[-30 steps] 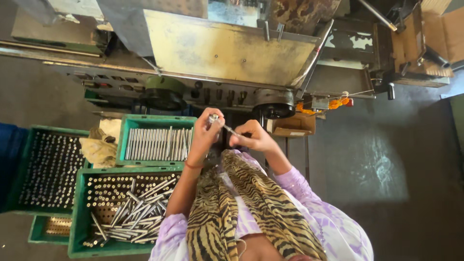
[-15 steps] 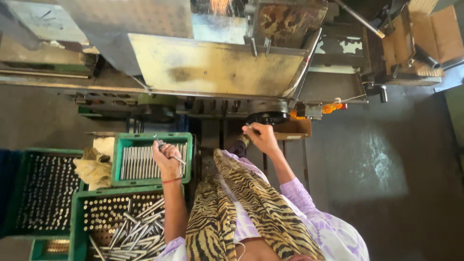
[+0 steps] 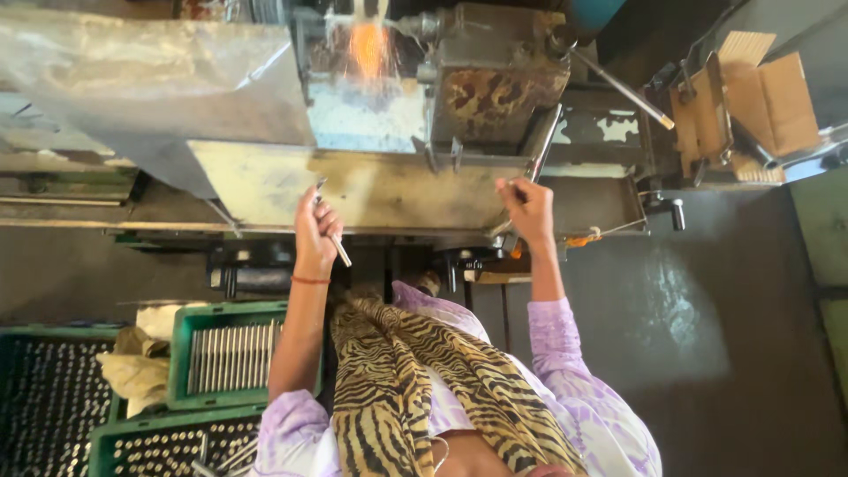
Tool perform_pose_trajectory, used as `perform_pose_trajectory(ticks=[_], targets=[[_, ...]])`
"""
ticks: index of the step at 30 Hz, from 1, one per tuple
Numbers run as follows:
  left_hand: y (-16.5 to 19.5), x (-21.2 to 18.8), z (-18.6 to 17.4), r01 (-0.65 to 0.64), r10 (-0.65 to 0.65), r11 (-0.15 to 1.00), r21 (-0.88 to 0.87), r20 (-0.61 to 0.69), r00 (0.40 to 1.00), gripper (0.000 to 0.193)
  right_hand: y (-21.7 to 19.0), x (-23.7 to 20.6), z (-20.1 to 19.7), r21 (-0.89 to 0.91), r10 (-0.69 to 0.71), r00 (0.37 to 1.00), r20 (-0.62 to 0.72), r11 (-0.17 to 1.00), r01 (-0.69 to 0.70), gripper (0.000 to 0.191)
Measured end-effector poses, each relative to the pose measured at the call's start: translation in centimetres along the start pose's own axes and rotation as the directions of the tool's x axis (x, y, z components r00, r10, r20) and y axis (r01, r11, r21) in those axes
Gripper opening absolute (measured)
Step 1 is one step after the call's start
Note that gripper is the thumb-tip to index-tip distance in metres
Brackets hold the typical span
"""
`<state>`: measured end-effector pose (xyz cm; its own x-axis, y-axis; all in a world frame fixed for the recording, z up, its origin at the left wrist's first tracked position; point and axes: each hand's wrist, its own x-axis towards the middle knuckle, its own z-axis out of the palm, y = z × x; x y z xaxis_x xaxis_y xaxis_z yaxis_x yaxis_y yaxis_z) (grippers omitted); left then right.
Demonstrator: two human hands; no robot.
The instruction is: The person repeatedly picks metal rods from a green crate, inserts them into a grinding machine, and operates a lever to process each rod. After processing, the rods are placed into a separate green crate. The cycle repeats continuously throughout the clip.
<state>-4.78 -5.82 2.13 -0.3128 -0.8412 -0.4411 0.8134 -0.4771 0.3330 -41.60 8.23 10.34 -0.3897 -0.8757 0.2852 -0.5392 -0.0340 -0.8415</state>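
Both hands were seen raised toward the machine in the head view, the only view supplied. By the left hand [image 3: 315, 231] a thin metal rod [image 3: 336, 245] was gripped, the fingers curled around its middle so that one end stuck out above the knuckles against the tilted metal guard plate [image 3: 397, 185] and the other end pointed down past the wrist, where a thin red thread band was worn. The right hand [image 3: 528, 208] was closed on the lower end of a slanted metal lever [image 3: 541, 146] at the right edge of that plate, thumb and fingers pressed together on it. Above the plate, an orange glow with sparks [image 3: 367, 49] was shown beside a rusty, box-shaped machine housing [image 3: 495, 84]. Lower left, a green crate [image 3: 181, 353] was filled with rods laid side by side, well apart from the held rod, and a crumpled cloth [image 3: 132, 371] was lying just beside it. Further green crates of upright metal pieces were cut off by the left and bottom edges. A striped scarf was draped over lilac sleeves at the bottom, and cardboard boxes [image 3: 760, 97] were stacked at upper right.
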Motion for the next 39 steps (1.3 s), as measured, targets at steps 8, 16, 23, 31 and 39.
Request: perform_pose_trajectory(ticks=[8, 16, 23, 31, 39], targets=[[-1.5, 7.6, 12.7, -0.061, -0.074, 0.891, 0.45, 0.276, 0.958, 0.017, 6.8, 11.9, -10.9, -0.302, -0.101, 0.943, -0.316, 0.953, 0.001, 0.032], [-3.1, 21.4, 22.5, -0.13, 0.143, 0.912, 0.388, -0.006, 0.99, 0.033, 11.1, 19.3, -18.4, -0.741, -0.199, 0.897, -0.394, 0.646, -0.183, 0.041], [-2.4, 25.7, 25.0, -0.362, 0.448, 0.834, 0.417, -0.128, 0.885, 0.022, 13.0, 18.8, -18.5, -0.709, 0.025, 0.941, -0.339, 0.651, -0.272, 0.048], [-2.1, 26.9, 24.2, -0.272, 0.363, 0.891, 0.362, -0.21, 0.908, 0.038, 15.6, 18.8, -18.3, -0.763, -0.066, 0.907, -0.417, 0.568, -0.309, 0.051], [-2.0, 28.1, 23.4, -0.25, 0.348, 0.897, 0.363, -0.233, 0.908, 0.056, 16.6, 18.9, -18.1, -0.763, -0.112, 0.882, -0.458, 0.558, -0.326, 0.049]])
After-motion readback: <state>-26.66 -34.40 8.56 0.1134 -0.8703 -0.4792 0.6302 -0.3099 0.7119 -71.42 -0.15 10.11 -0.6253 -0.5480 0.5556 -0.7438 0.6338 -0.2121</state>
